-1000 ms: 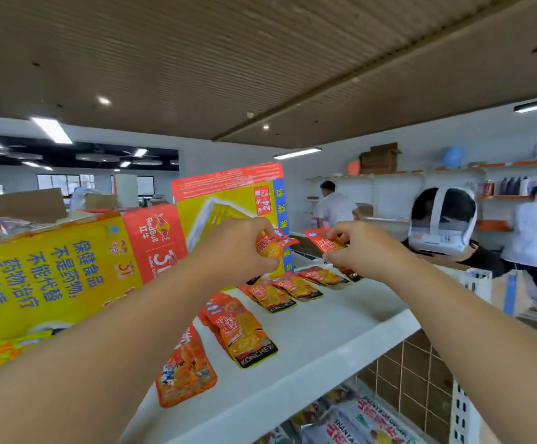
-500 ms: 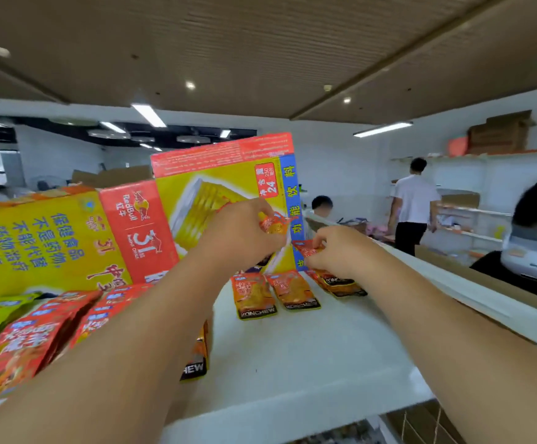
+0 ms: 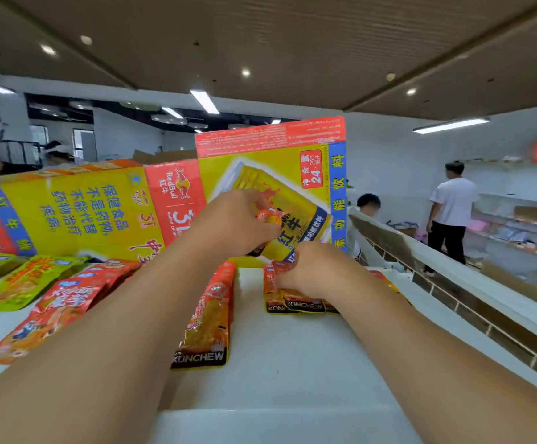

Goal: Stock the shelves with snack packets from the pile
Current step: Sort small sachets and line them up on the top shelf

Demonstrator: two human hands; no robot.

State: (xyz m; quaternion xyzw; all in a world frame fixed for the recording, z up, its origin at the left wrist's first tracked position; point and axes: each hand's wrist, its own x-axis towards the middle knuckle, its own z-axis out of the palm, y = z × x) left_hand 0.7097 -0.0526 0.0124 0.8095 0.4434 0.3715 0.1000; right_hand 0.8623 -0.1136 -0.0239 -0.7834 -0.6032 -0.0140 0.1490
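White shelf [image 3: 293,373] under a brown ceiling [image 3: 293,43]; a yellow carton [image 3: 260,168] stands behind the hands. Left hand [image 3: 238,227] pinches an orange packet [image 3: 268,216] aloft; right hand [image 3: 312,270] grips a red packet [image 3: 272,277] atop the stack [image 3: 302,305] beneath it.

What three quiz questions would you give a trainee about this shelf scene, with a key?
1. True or false: the left hand holds an orange packet in front of the box.
2. Where do the green packets lie? A: on the left part of the shelf. B: on top of the box. C: on the floor.
3. Which word is printed at the near end of the stack that the right hand grips?

Key: 1 true; 2 A; 3 KONCHEW.
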